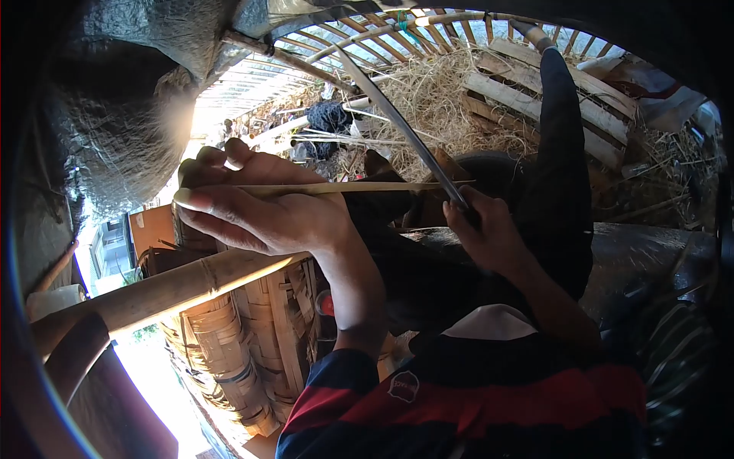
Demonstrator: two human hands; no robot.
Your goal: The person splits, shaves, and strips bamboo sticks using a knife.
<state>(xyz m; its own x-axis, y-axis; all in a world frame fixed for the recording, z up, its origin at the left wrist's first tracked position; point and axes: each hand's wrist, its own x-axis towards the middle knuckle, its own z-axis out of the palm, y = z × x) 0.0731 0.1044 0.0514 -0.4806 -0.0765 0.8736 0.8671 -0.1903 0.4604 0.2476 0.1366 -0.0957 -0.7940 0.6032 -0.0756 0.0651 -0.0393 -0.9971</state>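
My left hand (264, 203) is closed, with a thin bamboo strip (375, 187) pinched between its thumb and fingers. From there the strip runs across to the right, its thin end crossing the blade close to the knife's handle. Wrapped round that dark handle is my right hand (493, 233). The knife (401, 126) has a long, slightly curved blade whose tip points up and to the left. Strip and blade look to meet, but I cannot tell whether they touch.
A thick bamboo pole (191, 283) passes below my left forearm, beside rolled woven bamboo (229, 352). Shavings (428, 84) litter the ground ahead, with wooden slats (520, 88) at right and a bamboo lattice (367, 34) behind. Plastic sheeting (115, 115) hangs at left. My leg (562, 145) stretches forward.
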